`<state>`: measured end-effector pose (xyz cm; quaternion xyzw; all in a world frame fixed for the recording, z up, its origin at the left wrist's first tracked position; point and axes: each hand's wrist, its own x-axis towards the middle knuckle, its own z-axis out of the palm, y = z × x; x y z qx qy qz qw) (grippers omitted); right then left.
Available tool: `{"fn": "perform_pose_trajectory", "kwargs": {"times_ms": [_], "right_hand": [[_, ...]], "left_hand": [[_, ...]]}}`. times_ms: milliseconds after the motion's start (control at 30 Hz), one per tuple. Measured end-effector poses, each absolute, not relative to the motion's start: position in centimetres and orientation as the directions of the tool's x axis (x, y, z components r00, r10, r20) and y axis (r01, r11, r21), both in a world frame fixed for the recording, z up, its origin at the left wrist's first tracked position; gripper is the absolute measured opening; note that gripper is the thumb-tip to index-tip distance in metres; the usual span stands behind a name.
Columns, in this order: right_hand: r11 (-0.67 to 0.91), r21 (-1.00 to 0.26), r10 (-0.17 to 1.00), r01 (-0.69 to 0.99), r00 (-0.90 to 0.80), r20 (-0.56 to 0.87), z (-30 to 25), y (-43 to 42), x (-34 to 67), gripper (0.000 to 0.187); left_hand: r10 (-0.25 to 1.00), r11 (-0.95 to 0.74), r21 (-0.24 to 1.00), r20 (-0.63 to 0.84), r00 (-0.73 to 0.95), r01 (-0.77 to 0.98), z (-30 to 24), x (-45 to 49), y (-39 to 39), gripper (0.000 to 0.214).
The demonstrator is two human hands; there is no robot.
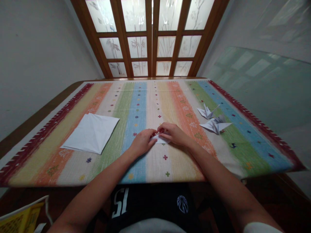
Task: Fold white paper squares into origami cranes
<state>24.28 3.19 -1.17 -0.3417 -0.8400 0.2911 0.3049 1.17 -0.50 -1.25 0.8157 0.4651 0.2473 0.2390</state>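
A small piece of folded white paper [159, 139] lies on the striped cloth, pinched between my left hand [142, 142] and my right hand [171, 134]. Fingertips of both hands meet over it, hiding most of its shape. To the left, a large sheet of white paper [91, 132] lies flat and shows crease lines. Two white origami cranes sit to the right: one [206, 112] farther back, the other [215, 126] nearer, both out of reach of my fingers.
A striped cotton tablecloth [155, 97] with small embroidered motifs covers the wooden table, whose front edge runs just past my forearms. Wooden doors with frosted glass [150, 42] stand behind it. A yellow printed booklet [23, 216] shows at the bottom left.
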Motion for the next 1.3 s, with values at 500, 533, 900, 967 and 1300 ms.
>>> {"fn": "perform_pose_trajectory", "kwargs": {"times_ms": [500,533,900,967,1300], "right_hand": [[-0.104,-0.994,0.989,0.041,-0.098,-0.107,-1.7,4.6,26.5,0.019],[-0.094,-0.996,0.993,0.006,-0.066,-0.094,-1.8,4.6,26.5,0.022],[0.042,-0.997,0.859,-0.066,-0.508,0.07,-0.8,2.5,23.8,0.035],[0.064,-0.995,0.853,-0.078,-0.513,0.095,-1.0,2.4,23.2,0.033],[0.27,-0.959,0.818,-0.083,-0.505,0.274,-0.7,1.5,22.3,0.037]], "left_hand": [[0.942,-0.326,0.788,0.226,0.247,0.522,-0.8,0.5,0.3,0.023],[0.946,-0.316,0.809,0.23,0.229,0.496,-0.8,0.4,0.3,0.022],[0.951,-0.269,0.937,0.222,0.217,0.222,-0.3,0.8,-0.2,0.022],[0.934,-0.294,0.933,0.235,0.269,0.209,0.0,1.1,-0.6,0.024],[0.921,-0.347,0.907,0.282,0.268,0.239,-0.1,1.4,-1.2,0.026]]}}
